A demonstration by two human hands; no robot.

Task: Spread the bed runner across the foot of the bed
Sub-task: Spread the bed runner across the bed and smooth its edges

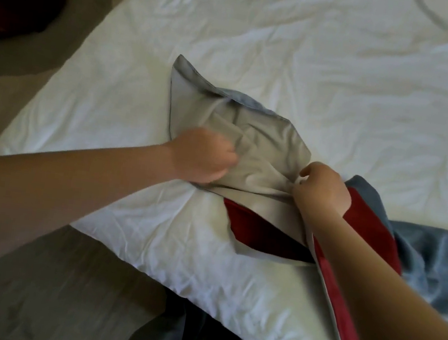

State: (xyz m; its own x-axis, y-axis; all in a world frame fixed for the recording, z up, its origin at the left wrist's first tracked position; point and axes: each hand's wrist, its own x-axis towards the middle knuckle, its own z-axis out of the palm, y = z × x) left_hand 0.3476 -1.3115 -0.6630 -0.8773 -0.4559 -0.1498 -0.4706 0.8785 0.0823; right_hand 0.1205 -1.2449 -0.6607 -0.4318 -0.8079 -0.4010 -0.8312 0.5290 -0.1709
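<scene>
Head view: bed runner [249,141] bunched on bed [346,71], unspread; left hand [201,158] and right hand [321,189] fingers gripping it.

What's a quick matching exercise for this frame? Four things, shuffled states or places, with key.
Things
1. left hand
2. right hand
3. bed runner
4. white bedding

States or places
A. wrinkled, spread over the bed
B. bunched near the bed corner, grey and red showing
C. fist gripping the grey fabric
D. pinching a fold beside the red panel

Pairs: 1-C, 2-D, 3-B, 4-A
</scene>
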